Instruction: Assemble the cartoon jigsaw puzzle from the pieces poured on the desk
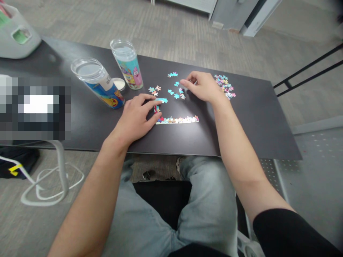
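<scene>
My left hand lies over the left side of a partly joined jigsaw puzzle, fingers spread. Its fingertips touch the puzzle's left column and a blue upper strip. The joined pieces form a left side and a long bottom row. Just right of several loose blue puzzle pieces, my right hand is held with curled fingers, thumb and index close together. Whatever may be between those fingertips is hidden. Other loose pieces lie above my left fingers, and a joined blue pair sits farther back.
A pile of puzzle pieces lies beyond my right wrist. Two clear-topped printed canisters stand at the left, with a white round lid between them. A pale bin occupies the table's far left. White cables hang off the front edge.
</scene>
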{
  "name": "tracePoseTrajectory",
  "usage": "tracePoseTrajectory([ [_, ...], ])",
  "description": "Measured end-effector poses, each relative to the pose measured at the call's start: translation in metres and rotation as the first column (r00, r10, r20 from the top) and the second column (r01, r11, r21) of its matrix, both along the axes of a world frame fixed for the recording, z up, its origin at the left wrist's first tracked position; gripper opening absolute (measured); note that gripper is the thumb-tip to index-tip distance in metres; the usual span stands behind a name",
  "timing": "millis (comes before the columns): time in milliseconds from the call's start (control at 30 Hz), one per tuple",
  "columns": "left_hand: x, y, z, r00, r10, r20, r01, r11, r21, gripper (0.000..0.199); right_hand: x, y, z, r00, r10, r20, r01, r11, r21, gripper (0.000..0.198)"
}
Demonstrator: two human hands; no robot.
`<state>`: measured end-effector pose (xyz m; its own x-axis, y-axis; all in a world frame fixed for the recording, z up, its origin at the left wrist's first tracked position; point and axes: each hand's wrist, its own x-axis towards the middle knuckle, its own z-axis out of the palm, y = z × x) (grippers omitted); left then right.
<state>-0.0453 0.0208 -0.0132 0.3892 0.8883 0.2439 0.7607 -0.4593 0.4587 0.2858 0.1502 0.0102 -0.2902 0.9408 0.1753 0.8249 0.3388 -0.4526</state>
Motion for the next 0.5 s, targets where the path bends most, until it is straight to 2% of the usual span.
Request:
tracePoseTrajectory([
  [133, -0.0006, 0.0014, -0.0012, 1.0, 0.003, 0.013, -0.003, 1.0, 0.014, 0.049, -0.0002, 0.0003, -0.0019, 1.0, 0.004, -0.018, -0.004, 1.0, -0.002, 0.051],
  [500, 0.0025, -0.0002, -0.001, 0.997, 0.027, 0.07, -0.028, 0.999, 0.019, 0.05, 0.0022, 0.0024, -0.0017, 0.998, 0.011, -0.056, -0.013, 0.999, -0.047, 0.029],
])
